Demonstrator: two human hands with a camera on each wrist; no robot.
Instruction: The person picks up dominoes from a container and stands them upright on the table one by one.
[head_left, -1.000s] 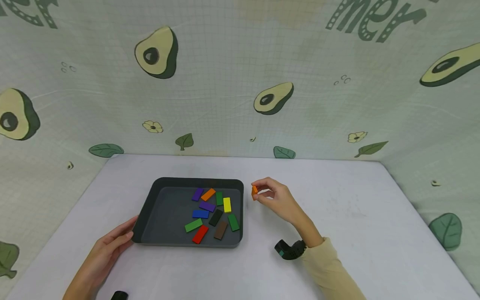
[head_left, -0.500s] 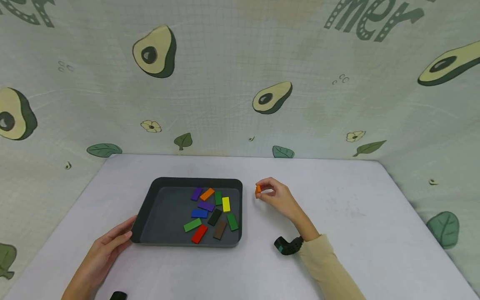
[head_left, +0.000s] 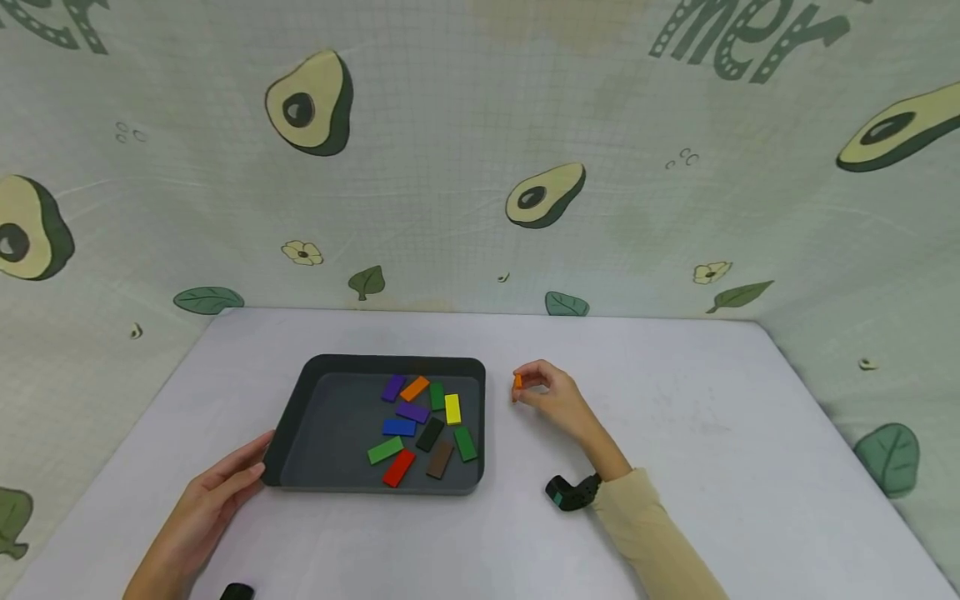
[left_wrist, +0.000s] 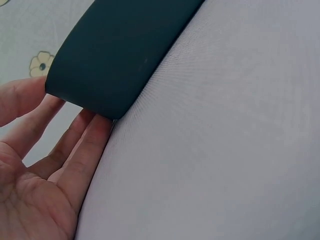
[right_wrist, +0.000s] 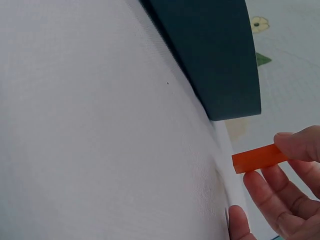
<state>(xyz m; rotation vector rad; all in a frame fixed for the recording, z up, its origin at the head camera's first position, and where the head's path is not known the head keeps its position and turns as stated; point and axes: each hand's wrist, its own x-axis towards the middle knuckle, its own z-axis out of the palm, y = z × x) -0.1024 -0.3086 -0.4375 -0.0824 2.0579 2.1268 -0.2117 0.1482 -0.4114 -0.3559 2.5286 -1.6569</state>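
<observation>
In the head view, a dark grey baking tray [head_left: 337, 429] lies on the white table with several coloured blocks in its right half. My left hand [head_left: 198, 508] holds the tray's near left corner, thumb at the front and fingers along the left side; the left wrist view shows the thumb at the rim and fingertips low on the outer wall. My right hand [head_left: 558, 402] is just right of the tray, apart from it. It pinches an orange block [right_wrist: 259, 158] between thumb and fingers, one end sticking out in the right wrist view.
Inside the tray lie blocks such as a red block [head_left: 399, 468], a blue block [head_left: 399, 427], a yellow block [head_left: 452, 409], a brown block [head_left: 440, 459] and another orange block [head_left: 415, 388]. A patterned cloth [head_left: 420, 150] hangs behind the table [head_left: 675, 400].
My right hand has shifted slightly right, away from the tray, and then a little lower, with the orange block in its fingers. My left hand and the tray stay put.
</observation>
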